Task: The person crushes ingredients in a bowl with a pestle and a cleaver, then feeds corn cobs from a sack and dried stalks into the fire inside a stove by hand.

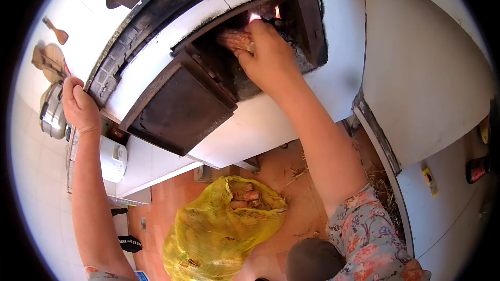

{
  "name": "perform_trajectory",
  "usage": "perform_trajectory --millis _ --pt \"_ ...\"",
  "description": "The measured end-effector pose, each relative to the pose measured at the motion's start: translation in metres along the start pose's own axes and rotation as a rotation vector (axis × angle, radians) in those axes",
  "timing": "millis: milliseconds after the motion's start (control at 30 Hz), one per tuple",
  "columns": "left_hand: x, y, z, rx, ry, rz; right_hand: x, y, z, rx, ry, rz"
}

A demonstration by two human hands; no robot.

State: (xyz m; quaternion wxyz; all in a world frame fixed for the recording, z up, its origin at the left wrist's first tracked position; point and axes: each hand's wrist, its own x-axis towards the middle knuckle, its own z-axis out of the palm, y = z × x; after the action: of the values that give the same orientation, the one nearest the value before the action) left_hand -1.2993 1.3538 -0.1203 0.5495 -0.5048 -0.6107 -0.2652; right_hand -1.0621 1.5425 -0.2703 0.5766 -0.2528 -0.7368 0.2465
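Note:
Inside the open firebox of the stove, my right hand (pixel 268 54) is closed around what looks like a reddish corn cob (pixel 234 40). Flames (pixel 255 16) glow just beyond my fingers, over dark embers and grey ash. The dark metal stove door (pixel 179 106) hangs swung out to the left of the opening. My left hand (pixel 80 105) has its fingers curled over the edge at the stove's left end; the fingertips are partly hidden. On the floor below, a yellow mesh bag (pixel 208 229) gapes at its mouth, showing several reddish cobs (pixel 247 198).
A white rice cooker (pixel 112 158) stands left under my left forearm. A wooden spatula (pixel 56 32) and a metal pot (pixel 52 110) are at the far left. Straw bits (pixel 297 174) litter the tiled floor. A lighter-like yellow item (pixel 430 181) lies at right.

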Motion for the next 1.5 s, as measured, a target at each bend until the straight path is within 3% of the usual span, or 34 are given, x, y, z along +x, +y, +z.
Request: perform_trajectory --millis 133,267,433,600,767,800,867,900,1133,1200,1500 --pt "0.0 -0.001 -0.001 0.013 -0.007 0.001 -0.013 -0.001 -0.011 -0.182 0.177 -0.087" --pt "0.0 -0.003 0.0 -0.005 0.002 0.016 -0.002 0.008 0.001 -0.17 0.176 -0.123" --pt "0.0 -0.01 -0.002 0.005 -0.039 0.002 0.012 0.003 0.018 -0.191 0.021 0.026" --pt "0.0 -0.007 -0.001 -0.008 -0.021 0.002 0.034 0.016 0.057 -0.264 -0.044 -0.02" --pt "0.002 -0.004 -0.001 -0.003 0.01 0.07 0.039 0.012 0.036 -0.327 -0.19 -0.02" --pt "0.002 -0.004 -0.001 -0.004 0.018 0.064 0.038 0.017 0.034 -0.333 -0.188 -0.029" --pt "0.002 -0.004 -0.001 0.003 0.013 0.066 0.031 0.022 0.035 -0.257 0.059 -0.149" --pt "0.001 -0.003 -0.001 0.006 0.014 0.065 0.029 0.026 0.035 -0.216 0.079 -0.093" --pt "0.002 -0.004 -0.002 -0.012 -0.043 0.008 0.035 0.03 0.026 -0.275 0.128 -0.111" --pt "0.002 0.003 -0.001 -0.031 0.019 0.063 0.039 0.03 0.033 -0.44 -0.061 -0.01" --pt "0.0 0.002 -0.001 0.003 0.002 0.0 0.035 0.025 0.02 -0.525 0.023 -0.115"
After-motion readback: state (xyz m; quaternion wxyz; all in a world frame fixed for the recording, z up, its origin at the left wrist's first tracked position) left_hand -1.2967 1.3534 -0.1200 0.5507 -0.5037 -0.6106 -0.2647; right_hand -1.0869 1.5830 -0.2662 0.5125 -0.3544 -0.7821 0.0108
